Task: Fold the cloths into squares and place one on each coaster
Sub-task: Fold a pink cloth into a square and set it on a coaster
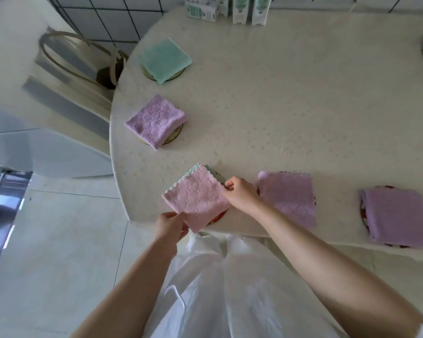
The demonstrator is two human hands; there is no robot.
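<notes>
Left hand (171,224) and right hand (238,191) pinch corners of plush, scallop-edged pink square cloth (198,198).

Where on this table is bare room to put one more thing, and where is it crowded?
The wide middle of the table is bare, between the cartons, the green cloth and the lilac cloth. Crowded: the near edge, where the left hand and right hand pinch the pink cloth.

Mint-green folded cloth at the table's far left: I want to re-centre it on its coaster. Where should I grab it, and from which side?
Pinch the mint-green folded cloth at its near corner, coming from the near side: that corner juts past the round coaster, so fingers can probably slip under every layer.
</notes>
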